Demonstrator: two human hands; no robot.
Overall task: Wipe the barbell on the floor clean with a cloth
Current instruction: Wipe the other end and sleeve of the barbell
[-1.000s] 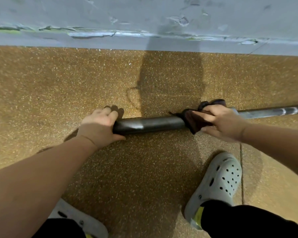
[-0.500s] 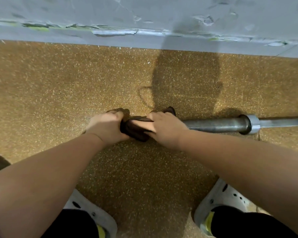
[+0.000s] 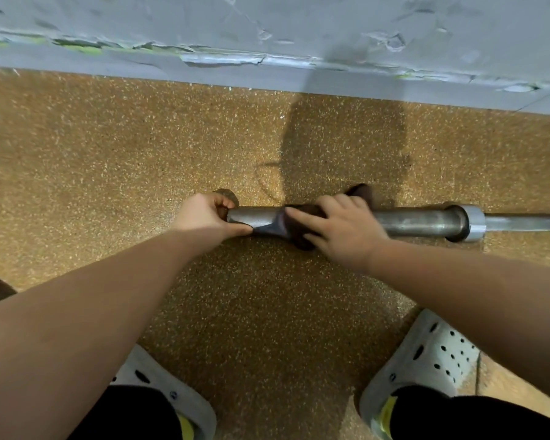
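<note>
A person crouches over a barbell (image 3: pixel 413 221) lying on the speckled floor (image 3: pixel 108 173) near a wall (image 3: pixel 267 23). The left hand (image 3: pixel 204 217) clasps the sleeve's end; the right hand (image 3: pixel 343 231) presses a dark cloth (image 3: pixel 302 214) wrapped round the sleeve.

One view only, from the camera on your head. It looks forward and steeply down, wide-angle, close over your forearms. Floor (image 3: pixel 92 173) fills most of the frame; the wall (image 3: pixel 299 23) base crosses the top. Your shoes (image 3: pixel 426 354) sit at the bottom edge. The bar (image 3: pixel 419 219) runs left-right at mid-frame.
</note>
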